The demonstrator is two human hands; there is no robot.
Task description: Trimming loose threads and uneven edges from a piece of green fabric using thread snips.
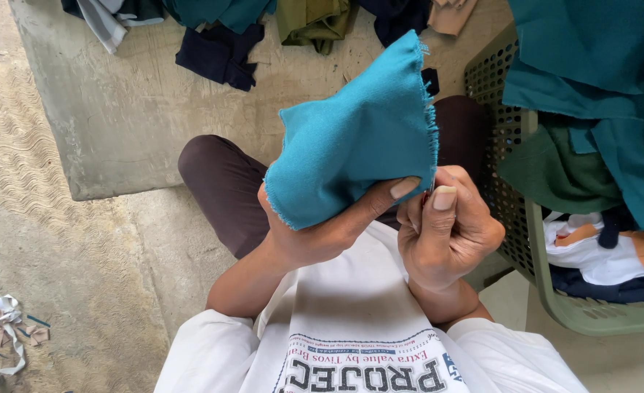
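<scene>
A teal piece of cloth (354, 138) with a frayed right edge is held up in front of me, over my lap. My left hand (322, 229) grips it from below, thumb pressed across its lower edge. My right hand (449, 229) is closed beside it, pinching the cloth's lower right corner between thumb and fingers; something small and dark shows between those fingers, too hidden to name. My knees in dark brown trousers (224, 182) lie under the cloth.
A green perforated plastic basket (554, 291) at my right holds teal, green, white and navy fabric. More dark and olive clothes (224, 51) lie on the concrete floor ahead. Paper and cloth scraps (2, 320) sit at the lower left.
</scene>
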